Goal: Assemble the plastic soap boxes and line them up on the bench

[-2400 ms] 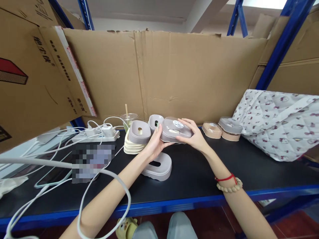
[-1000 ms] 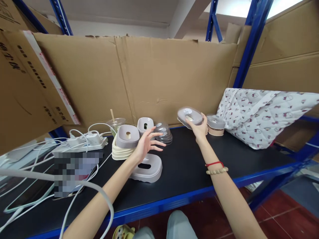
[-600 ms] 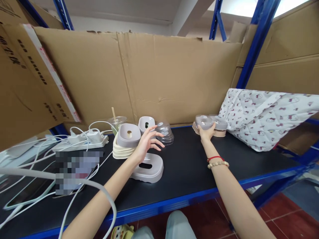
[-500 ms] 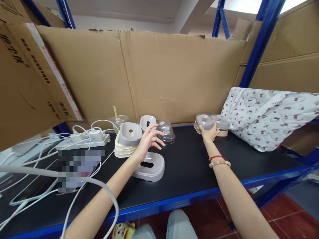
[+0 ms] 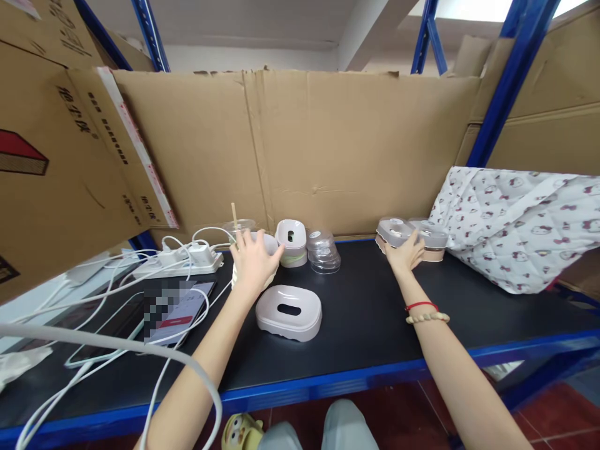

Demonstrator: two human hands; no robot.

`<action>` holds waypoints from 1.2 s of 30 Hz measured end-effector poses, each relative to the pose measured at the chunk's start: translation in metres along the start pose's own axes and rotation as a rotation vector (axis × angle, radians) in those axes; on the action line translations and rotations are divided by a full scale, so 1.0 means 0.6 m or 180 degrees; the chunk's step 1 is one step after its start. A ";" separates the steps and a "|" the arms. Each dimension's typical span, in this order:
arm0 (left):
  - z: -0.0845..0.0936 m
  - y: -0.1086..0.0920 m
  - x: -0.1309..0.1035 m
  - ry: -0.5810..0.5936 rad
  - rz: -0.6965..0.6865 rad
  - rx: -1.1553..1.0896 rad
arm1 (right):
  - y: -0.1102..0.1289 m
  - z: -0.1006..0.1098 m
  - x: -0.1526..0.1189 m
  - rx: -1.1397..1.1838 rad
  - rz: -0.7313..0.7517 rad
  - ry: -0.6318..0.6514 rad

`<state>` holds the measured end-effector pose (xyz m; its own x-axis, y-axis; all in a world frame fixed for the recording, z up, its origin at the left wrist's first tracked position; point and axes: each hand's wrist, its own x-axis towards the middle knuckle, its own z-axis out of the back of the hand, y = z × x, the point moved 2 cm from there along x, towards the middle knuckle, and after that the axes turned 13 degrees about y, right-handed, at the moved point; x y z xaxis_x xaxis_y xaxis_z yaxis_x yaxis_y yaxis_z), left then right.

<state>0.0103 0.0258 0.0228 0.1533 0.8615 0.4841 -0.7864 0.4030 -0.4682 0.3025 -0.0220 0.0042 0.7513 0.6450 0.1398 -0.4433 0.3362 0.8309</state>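
My left hand (image 5: 253, 262) is over a stack of cream pieces topped by a grey rounded dish (image 5: 270, 242), fingers spread and thumb apart; whether it grips the dish is hidden. My right hand (image 5: 404, 253) closes thumb and fingers around a grey dish with a clear lid (image 5: 392, 231) at the back right. Against it stands a second clear-lidded dish (image 5: 434, 236) on a brown base. A loose grey dish with an oval slot (image 5: 289, 312) lies in front. Behind are another slotted grey dish (image 5: 291, 240) and stacked clear plastic lids (image 5: 323, 252).
A power strip (image 5: 175, 265) with white cables and a phone (image 5: 180, 312) occupy the left side. A clear cup with a straw (image 5: 233, 215) stands behind the stack. Cardboard (image 5: 351, 150) walls the back, and a patterned white bag (image 5: 506, 228) sits right.
My left hand has moved left, from above the loose dish to the stack. My right hand stays at the lidded dish, which now looks slightly tilted. The view has shifted a little left.
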 end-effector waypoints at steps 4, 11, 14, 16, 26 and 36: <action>0.015 -0.003 -0.004 0.0189 0.0759 0.0395 | 0.018 -0.022 -0.015 -0.0185 0.1069 -0.0295; 0.041 -0.011 -0.001 0.0799 0.1329 0.0788 | 0.047 -0.165 -0.092 -0.0770 0.3228 0.0605; 0.047 -0.002 0.001 0.0644 0.1243 0.0743 | 0.053 -0.213 -0.118 -0.1030 0.3657 0.1023; 0.048 0.004 0.002 0.0499 0.1200 0.0615 | 0.057 -0.223 -0.121 -0.1013 0.3642 0.1117; 0.036 0.023 0.022 -0.1292 -0.0105 -0.1190 | 0.079 -0.163 -0.124 0.1071 0.2673 0.1571; -0.014 -0.019 0.002 -0.0280 -0.0219 -0.0587 | 0.108 -0.158 -0.157 0.2750 0.1263 0.2272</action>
<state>0.0245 0.0249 0.0225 0.1436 0.8029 0.5786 -0.6518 0.5166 -0.5552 0.1567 0.0040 -0.0064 0.0723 0.9281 0.3652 0.0985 -0.3710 0.9234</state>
